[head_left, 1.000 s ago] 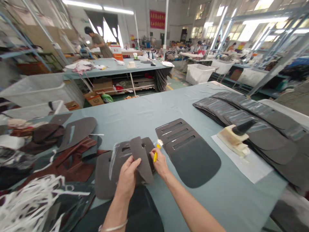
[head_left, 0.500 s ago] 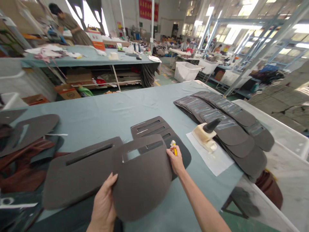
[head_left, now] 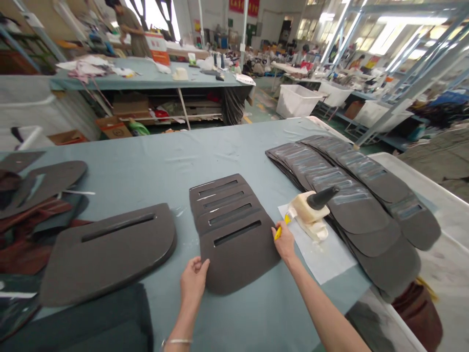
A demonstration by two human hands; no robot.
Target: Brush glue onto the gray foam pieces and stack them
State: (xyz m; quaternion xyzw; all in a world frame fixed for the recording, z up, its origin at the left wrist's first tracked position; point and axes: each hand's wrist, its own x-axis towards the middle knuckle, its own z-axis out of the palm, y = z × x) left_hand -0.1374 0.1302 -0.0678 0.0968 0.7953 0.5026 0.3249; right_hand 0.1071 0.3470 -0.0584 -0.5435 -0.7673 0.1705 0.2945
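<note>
Overlapping dark grey slotted panels lie in front of me, and the nearest panel [head_left: 238,259] covers the lower part of the others. At its left edge, my left hand [head_left: 193,279] is closed with the thumb against the rim. My right hand [head_left: 285,243], touching the right edge, grips a small yellow-handled brush [head_left: 279,231]. The brush's pale bristles point toward a cream glue container [head_left: 305,208] with a black nozzle, lying on a white sheet [head_left: 330,266].
Rows of similar slotted panels [head_left: 361,212] fan out at the right. On the left lie a larger slotted piece [head_left: 110,254] and reddish-brown material [head_left: 25,254]. Beyond are another table [head_left: 135,78], a white bin [head_left: 296,100] and a person [head_left: 134,32].
The panel held up in my hands now lies on the overlapping panels, its slot lined up below theirs. My right hand has turned the brush toward the glue container.
</note>
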